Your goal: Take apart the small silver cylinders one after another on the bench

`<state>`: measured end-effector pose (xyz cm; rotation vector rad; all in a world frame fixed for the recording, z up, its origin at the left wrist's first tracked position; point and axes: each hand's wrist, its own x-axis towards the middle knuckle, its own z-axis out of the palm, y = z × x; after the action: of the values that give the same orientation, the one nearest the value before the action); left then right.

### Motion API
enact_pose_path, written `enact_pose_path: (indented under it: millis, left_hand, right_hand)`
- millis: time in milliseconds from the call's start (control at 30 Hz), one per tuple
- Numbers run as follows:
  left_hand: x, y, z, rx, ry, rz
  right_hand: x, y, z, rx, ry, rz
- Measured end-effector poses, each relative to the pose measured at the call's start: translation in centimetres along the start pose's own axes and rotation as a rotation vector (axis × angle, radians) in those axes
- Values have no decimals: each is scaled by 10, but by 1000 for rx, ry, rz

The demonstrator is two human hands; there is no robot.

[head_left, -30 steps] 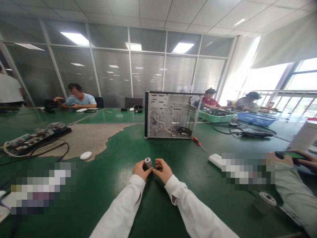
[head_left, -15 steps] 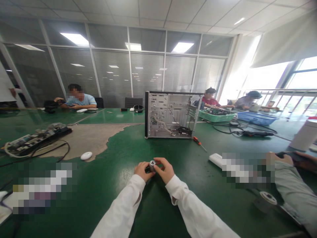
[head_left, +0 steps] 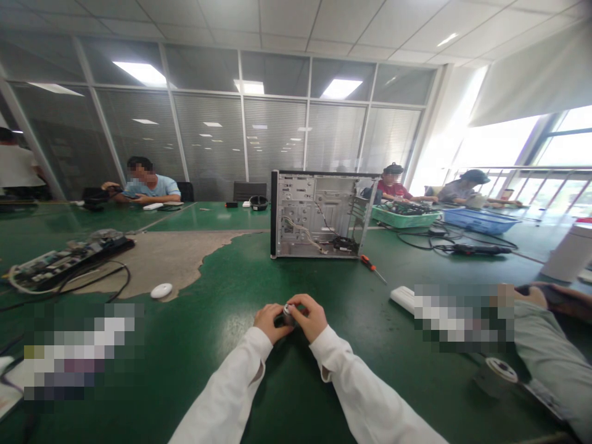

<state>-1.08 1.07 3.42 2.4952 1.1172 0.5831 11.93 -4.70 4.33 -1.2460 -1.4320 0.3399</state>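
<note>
A small silver metal cylinder (head_left: 287, 316) stands upright between my hands, low over the green table. My left hand (head_left: 268, 322) is closed around its left side, thumb in front and fingers behind. From the right, my right hand (head_left: 311, 317) pinches it near its top rim, the fingertips partly covering the end. The fingers hide much of the cylinder's body, and whether its base touches the table I cannot tell. Beyond my hands stands an open computer case (head_left: 319, 216), with a few cables and a black fan-like part inside.
A screwdriver (head_left: 370, 265) lies by the case's right corner. Left are a white round disc (head_left: 161, 290) and a circuit-board assembly (head_left: 69, 262). At right a co-worker's sleeved arm (head_left: 541, 345) rests near a larger metal cylinder (head_left: 496, 376). Green (head_left: 407, 217) and blue baskets (head_left: 481, 220) stand farther back.
My right fingers have shifted over the cylinder's top, covering more of it. The cylinder and my left hand have moved slightly right and down. A person at the far left has come further into view.
</note>
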Motion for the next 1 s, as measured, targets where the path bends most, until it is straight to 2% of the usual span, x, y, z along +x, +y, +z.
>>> enact_pose_path:
  millis: [333, 500, 667, 867, 1000]
  left_hand:
    - [0, -1, 2, 15, 4, 8]
    - [0, -1, 3, -3, 9, -3]
    - [1, -2, 5, -72, 70, -82]
    - [2, -4, -1, -50, 118, -256]
    - [3, -5, -3, 1, 115, -345]
  right_hand:
    - [0, -2, 0, 1, 25, -20]
    - [4, -5, -6, 35, 107, -51]
    - [10, 12, -13, -54, 131, 12]
    - [13, 48, -15, -258, 32, 73]
    - [13, 53, -18, -426, -155, 120]
